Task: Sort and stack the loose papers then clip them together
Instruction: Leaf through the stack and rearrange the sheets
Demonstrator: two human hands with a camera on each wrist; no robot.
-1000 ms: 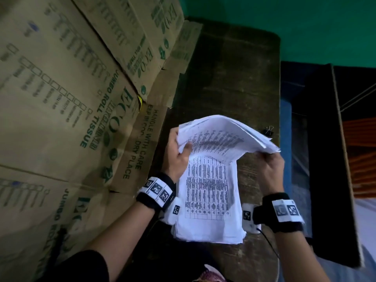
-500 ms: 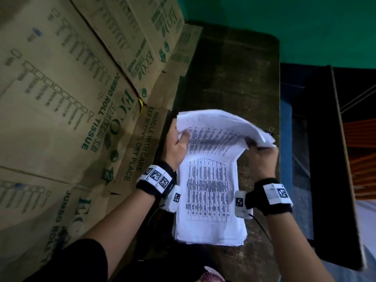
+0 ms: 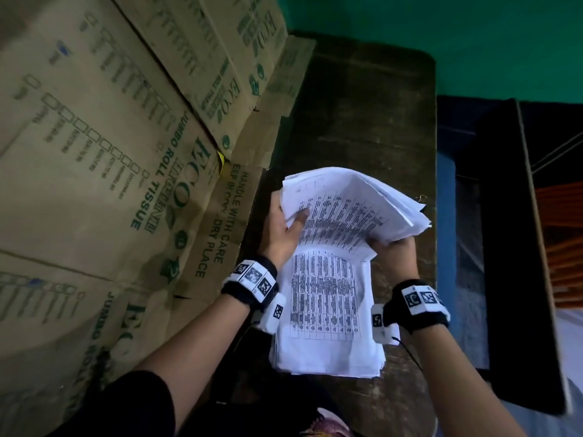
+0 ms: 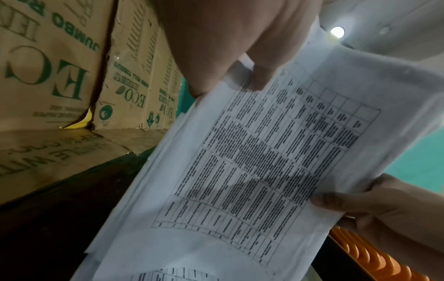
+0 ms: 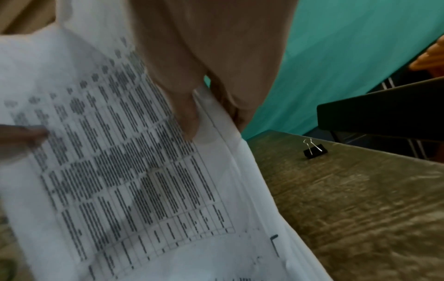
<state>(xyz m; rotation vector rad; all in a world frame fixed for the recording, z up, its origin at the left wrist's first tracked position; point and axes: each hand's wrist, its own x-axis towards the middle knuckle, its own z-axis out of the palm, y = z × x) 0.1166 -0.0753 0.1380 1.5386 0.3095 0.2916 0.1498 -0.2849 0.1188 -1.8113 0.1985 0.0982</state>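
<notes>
A thick stack of white papers [image 3: 328,310] printed with tables lies on the dark wooden table [image 3: 372,121], its far half bent up off the surface. My left hand [image 3: 284,228] grips the raised sheets [image 4: 276,161] at their left edge, thumb on the printed side. My right hand [image 3: 394,253] pinches the raised sheets [image 5: 132,171] at the right edge from below. A black binder clip [image 5: 314,150] stands on the table beyond the papers, to the right; in the head view only its wire handles [image 3: 421,198] peek past the sheets.
Large cardboard boxes [image 3: 110,152] printed with green text wall in the left side, with flaps lying on the table. A green wall [image 3: 441,33] is behind. Right of the table's edge stands a dark panel [image 3: 511,234], and orange material [image 3: 561,241] lies beyond it.
The raised bundle has swung slightly further up and away. My right hand has shifted right and back along the sheets' edge. My left hand keeps its grip.
</notes>
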